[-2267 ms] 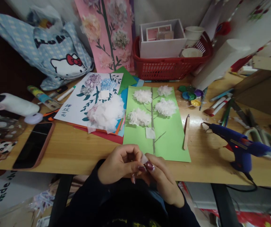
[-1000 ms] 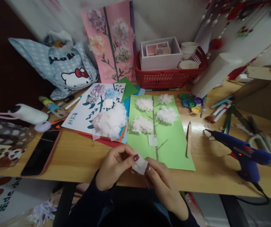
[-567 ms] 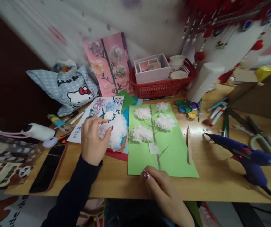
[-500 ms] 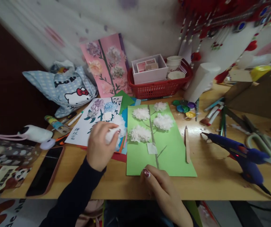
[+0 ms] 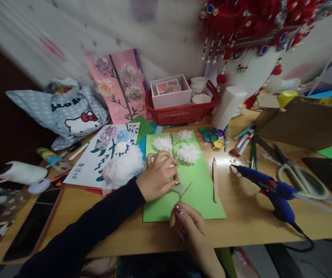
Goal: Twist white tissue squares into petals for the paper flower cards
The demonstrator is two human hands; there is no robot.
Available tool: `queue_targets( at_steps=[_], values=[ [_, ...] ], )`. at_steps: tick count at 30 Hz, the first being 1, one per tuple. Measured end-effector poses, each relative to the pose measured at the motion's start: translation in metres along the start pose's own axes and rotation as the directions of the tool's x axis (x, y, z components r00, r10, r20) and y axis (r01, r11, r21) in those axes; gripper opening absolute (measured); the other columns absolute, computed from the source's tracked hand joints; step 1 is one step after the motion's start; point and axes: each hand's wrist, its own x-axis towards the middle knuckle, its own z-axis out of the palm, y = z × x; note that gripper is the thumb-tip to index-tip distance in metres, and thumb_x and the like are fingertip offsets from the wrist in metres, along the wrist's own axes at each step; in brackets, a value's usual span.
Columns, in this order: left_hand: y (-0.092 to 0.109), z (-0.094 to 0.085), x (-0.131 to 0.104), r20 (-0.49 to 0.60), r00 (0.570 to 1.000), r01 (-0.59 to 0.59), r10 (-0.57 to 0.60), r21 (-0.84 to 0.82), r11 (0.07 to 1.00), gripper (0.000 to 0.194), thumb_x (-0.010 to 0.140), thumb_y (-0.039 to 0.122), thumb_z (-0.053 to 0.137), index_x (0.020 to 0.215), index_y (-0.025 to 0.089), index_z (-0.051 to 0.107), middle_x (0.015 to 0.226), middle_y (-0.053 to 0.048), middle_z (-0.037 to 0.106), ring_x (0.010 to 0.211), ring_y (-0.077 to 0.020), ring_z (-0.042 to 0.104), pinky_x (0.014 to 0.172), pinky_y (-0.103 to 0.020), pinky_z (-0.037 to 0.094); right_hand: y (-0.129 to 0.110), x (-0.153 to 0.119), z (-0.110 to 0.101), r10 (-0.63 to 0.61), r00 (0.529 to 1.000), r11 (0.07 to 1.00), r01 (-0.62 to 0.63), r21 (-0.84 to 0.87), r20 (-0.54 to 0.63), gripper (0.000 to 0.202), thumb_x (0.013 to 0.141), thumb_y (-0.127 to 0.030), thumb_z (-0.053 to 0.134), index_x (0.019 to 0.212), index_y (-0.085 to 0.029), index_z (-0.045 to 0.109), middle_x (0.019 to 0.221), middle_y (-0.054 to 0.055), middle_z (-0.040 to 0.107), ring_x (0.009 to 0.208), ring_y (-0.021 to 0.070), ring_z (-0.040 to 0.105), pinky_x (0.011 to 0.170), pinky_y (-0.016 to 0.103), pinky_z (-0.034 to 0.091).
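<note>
My left hand is over the green card, its fingers bent and apart. Its thumb tip is at a small white paper square, whose left part is covered. Fluffy white paper flowers lie along a painted grey-green stem, among them one flower right of the fingers. At the card's bottom edge, my right hand is closed with thumb against fingers; whatever it holds, if anything, is hidden. Left of the card, a pile of white tissue pieces rests on a white flower picture.
A blue glue gun with a red light lies right of a wooden stick. Scissors, paint pots and markers are nearby. Behind stands a red basket. A phone lies at left.
My left hand has moved right, from the tissue pile to the paper square on the green card. My right hand stays closed near the card's bottom edge. The view has shifted slightly right.
</note>
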Motion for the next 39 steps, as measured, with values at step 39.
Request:
queue_targets(
  at_steps=[39],
  values=[
    [0.044,0.015,-0.089,0.263,0.719,0.405,-0.643,-0.911,0.079,0.030,0.080,0.043,0.070,0.087,0.013,0.068,0.062,0.002,0.058,0.054,-0.0097,0.054,0.050,-0.019,0.047,-0.001,-0.002,0.001,-0.057,0.997,0.994,0.052,-0.098,-0.050,0.033,0.094,-0.049,0.064,0.079,-0.020,0.057,0.060,-0.007,0.039,0.051,0.0088,0.028,0.047,0.023,0.024]
  ],
)
